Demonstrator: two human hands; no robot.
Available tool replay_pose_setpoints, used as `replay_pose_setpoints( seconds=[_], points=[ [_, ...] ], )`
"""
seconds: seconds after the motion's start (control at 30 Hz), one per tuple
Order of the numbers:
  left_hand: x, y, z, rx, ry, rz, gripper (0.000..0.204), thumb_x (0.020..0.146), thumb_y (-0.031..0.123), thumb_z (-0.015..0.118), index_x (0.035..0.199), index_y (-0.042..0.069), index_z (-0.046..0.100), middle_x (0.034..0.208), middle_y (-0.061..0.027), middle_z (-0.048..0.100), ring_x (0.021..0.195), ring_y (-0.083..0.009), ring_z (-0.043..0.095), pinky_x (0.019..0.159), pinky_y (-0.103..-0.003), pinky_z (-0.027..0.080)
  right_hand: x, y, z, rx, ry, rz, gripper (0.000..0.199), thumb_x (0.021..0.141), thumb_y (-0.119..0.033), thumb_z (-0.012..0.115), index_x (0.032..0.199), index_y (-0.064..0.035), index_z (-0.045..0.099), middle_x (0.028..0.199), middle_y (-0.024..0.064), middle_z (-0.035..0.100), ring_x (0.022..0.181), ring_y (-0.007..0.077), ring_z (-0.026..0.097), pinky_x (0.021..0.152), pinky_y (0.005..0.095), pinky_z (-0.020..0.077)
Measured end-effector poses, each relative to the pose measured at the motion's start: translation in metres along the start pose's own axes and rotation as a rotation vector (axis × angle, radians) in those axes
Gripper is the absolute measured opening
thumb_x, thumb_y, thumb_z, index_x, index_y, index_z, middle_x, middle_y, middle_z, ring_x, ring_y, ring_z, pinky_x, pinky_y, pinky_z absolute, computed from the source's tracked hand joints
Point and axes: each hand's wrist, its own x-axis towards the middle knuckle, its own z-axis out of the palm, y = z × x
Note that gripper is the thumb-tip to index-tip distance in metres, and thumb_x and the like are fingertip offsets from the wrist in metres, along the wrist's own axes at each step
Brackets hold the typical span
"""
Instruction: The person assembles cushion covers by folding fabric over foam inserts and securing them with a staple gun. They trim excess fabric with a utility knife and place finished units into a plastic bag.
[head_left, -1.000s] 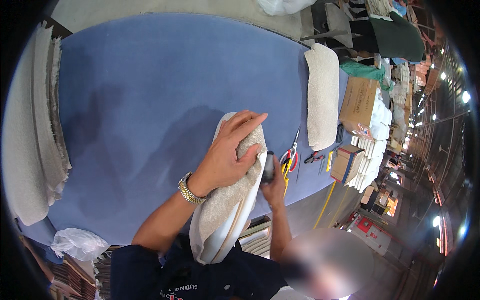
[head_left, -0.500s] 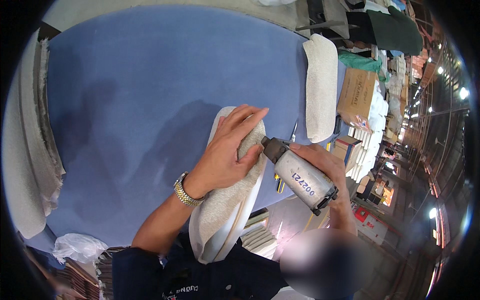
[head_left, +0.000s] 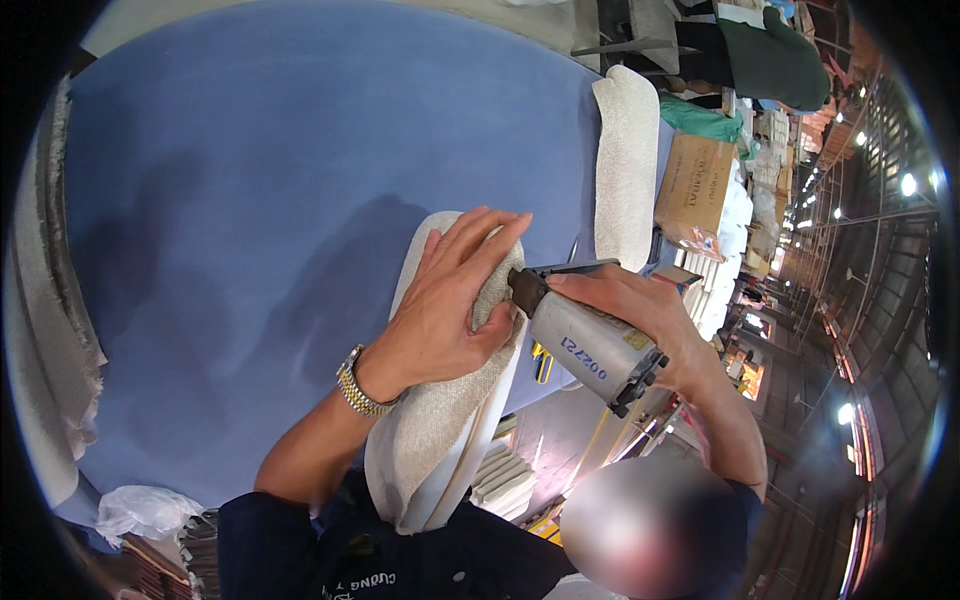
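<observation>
An oblong cushioned panel (head_left: 440, 440) covered in beige woven fabric stands tilted between my body and the blue table surface, its pale underside showing along the right edge. My left hand (head_left: 450, 300) lies flat over its upper part, fingers stretched out and thumb apart near the right edge. In my right hand (head_left: 640, 310) is a silver and black air staple gun (head_left: 585, 345), its body angled down to the right. The dark nose of the gun meets the panel's right edge beside my left thumb; the exact contact point is hard to make out.
A second beige covered pad (head_left: 627, 170) lies at the table's (head_left: 330, 130) right edge. Layered fabric pieces (head_left: 45, 330) hang at the far left. A yellow and black tool (head_left: 543, 365) sits behind the panel. Beyond are a cardboard box (head_left: 695, 190) and a person in dark green (head_left: 770, 60).
My right hand has brought the staple gun slightly left and turned it, its nose closer against the panel edge. The right elbow has swung outward. My left hand keeps its place on the panel.
</observation>
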Motion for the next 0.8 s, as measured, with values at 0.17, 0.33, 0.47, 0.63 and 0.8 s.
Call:
replay_pose_setpoints(
  seconds=[0.17, 0.33, 0.47, 0.63, 0.8],
  points=[
    [0.003, -0.001, 0.005, 0.04, 0.035, 0.029, 0.088, 0.073, 0.004, 0.068, 0.157, 0.01, 0.041, 0.155, -0.0182, 0.042, 0.147, -0.0385, 0.035, 0.122, -0.053, 0.024, 0.009, 0.004, -0.008, -0.059, -0.048, 0.047, 0.079, 0.07, -0.025, 0.081, 0.145, -0.016, 0.057, 0.106, 0.0117, 0.067, 0.095, 0.034, 0.069, 0.081, 0.0424, 0.0552],
    [0.036, -0.034, -0.013, -0.22, -0.115, 0.069, 0.046, 0.099, 0.023, 0.057, 0.141, 0.006, 0.062, 0.128, -0.0164, 0.065, 0.125, -0.0293, 0.058, 0.111, -0.043, 0.04, 0.001, 0.018, 0.004, -0.016, -0.004, 0.011, 0.091, 0.065, -0.038, 0.086, 0.148, -0.0151, 0.055, 0.109, 0.0119, 0.068, 0.097, 0.0336, 0.068, 0.084, 0.0416, 0.0548],
    [0.066, -0.043, -0.013, -0.26, -0.182, -0.083, 0.055, 0.11, 0.043, 0.042, 0.1, 0.003, 0.079, 0.081, -0.013, 0.073, 0.075, -0.0243, 0.067, 0.081, -0.038, 0.052, 0.001, 0.02, 0.019, 0.03, 0.059, -0.017, 0.101, 0.062, -0.052, 0.087, 0.148, -0.0126, 0.053, 0.112, 0.0135, 0.068, 0.1, 0.0336, 0.068, 0.086, 0.0421, 0.054],
    [0.067, -0.043, -0.011, -0.119, -0.148, -0.131, 0.068, 0.108, 0.046, 0.039, 0.073, 0.0, 0.075, 0.062, -0.0151, 0.065, 0.061, -0.026, 0.063, 0.07, -0.038, 0.05, 0.004, 0.013, 0.017, 0.01, 0.036, -0.043, 0.097, 0.066, -0.054, 0.084, 0.148, -0.0103, 0.054, 0.112, 0.0143, 0.068, 0.099, 0.0332, 0.069, 0.085, 0.0416, 0.0545],
    [0.061, -0.044, -0.01, -0.129, -0.064, -0.189, 0.067, 0.108, 0.044, 0.039, 0.07, 0.0, 0.072, 0.062, -0.0166, 0.065, 0.06, -0.0294, 0.063, 0.068, -0.04, 0.049, 0.016, -0.003, 0.014, -0.065, 0.028, -0.009, 0.09, 0.069, -0.049, 0.083, 0.146, -0.0099, 0.056, 0.11, 0.015, 0.068, 0.097, 0.0329, 0.069, 0.082, 0.042, 0.0564]
  ],
)
